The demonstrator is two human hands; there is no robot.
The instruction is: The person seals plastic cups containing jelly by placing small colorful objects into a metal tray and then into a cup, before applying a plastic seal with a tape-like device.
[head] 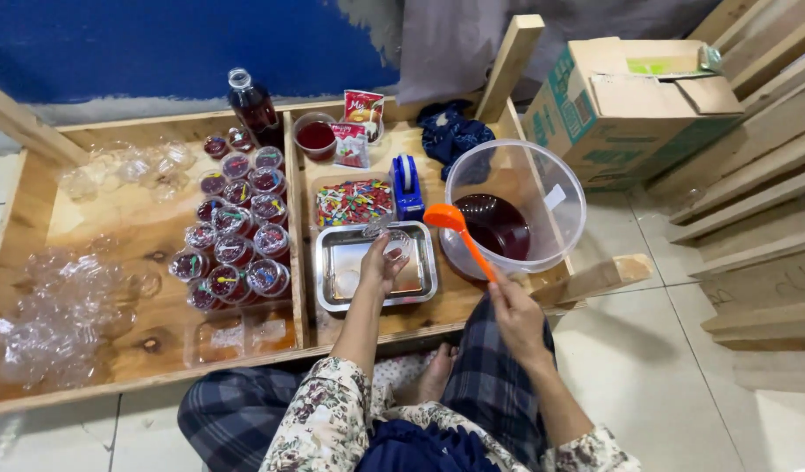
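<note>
My left hand (381, 265) holds a small clear plastic cup (397, 242) over a shallow metal tray (333, 293). An orange ladle (456, 229) is gripped by its handle in my right hand (514, 313), its bowl raised between the cup and a large clear tub (570, 203). Dark red liquid (494, 224) fills the bottom of that tub. To the left of the tray stand several small lidded cups of red jelly (236, 249) with tiny coloured spoons on top.
A clear box of coloured spoons (353, 202), a blue tape dispenser (408, 186), a red-filled bowl (316, 136), snack packets (359, 122) and a dark bottle (252, 105) sit behind. Empty clear cups (66, 315) pile at left. A cardboard box (630, 105) stands right.
</note>
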